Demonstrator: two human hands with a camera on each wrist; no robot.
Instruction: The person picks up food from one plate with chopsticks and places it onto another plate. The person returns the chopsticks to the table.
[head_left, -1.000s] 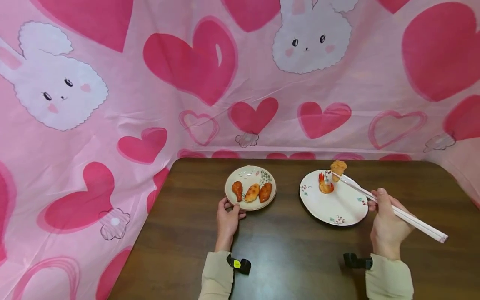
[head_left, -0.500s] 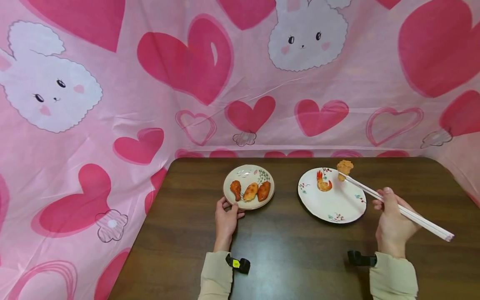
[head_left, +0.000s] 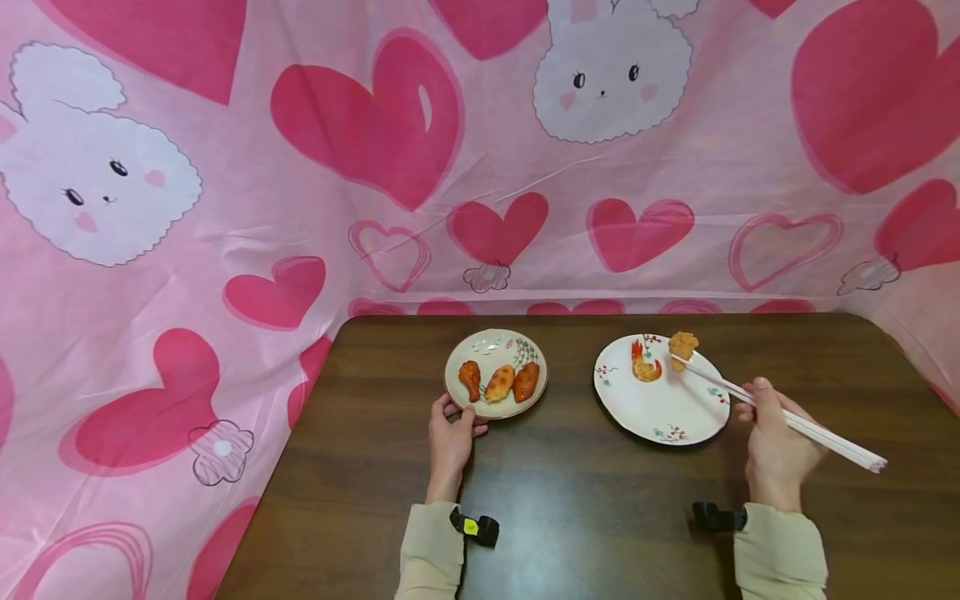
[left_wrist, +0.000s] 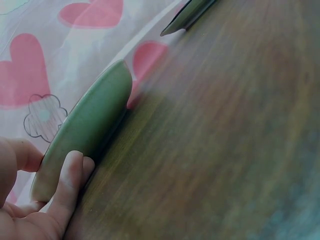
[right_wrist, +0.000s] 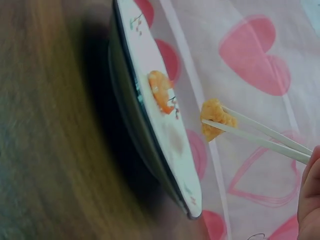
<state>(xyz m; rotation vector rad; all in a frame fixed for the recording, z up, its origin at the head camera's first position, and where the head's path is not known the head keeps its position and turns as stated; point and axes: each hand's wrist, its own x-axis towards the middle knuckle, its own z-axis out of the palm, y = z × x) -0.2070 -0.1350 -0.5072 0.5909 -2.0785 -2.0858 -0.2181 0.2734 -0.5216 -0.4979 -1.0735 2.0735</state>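
In the head view my left hand [head_left: 452, 442] pinches the near rim of a small cream plate [head_left: 491, 343], thumb on the rim. On that plate lie a drumstick [head_left: 469, 379], a browned oval piece [head_left: 499, 383] and a chicken wing [head_left: 527, 382]. My right hand [head_left: 780, 442] holds a pair of white chopsticks [head_left: 813, 431]. Between their tips is a golden fried chicken piece [right_wrist: 214, 120], raised above the larger white plate [head_left: 660, 412]. A shrimp [head_left: 646, 367] with a red tail rests on that plate's far part.
Both plates stand on a dark wooden table [head_left: 570, 508], apart from each other. A pink cloth [head_left: 420, 167] with hearts and rabbits hangs behind the table and along its left side.
My right hand went a little right with the chopsticks, then came back left. The chicken piece is now lower over the larger plate. My left hand stays at the small plate.
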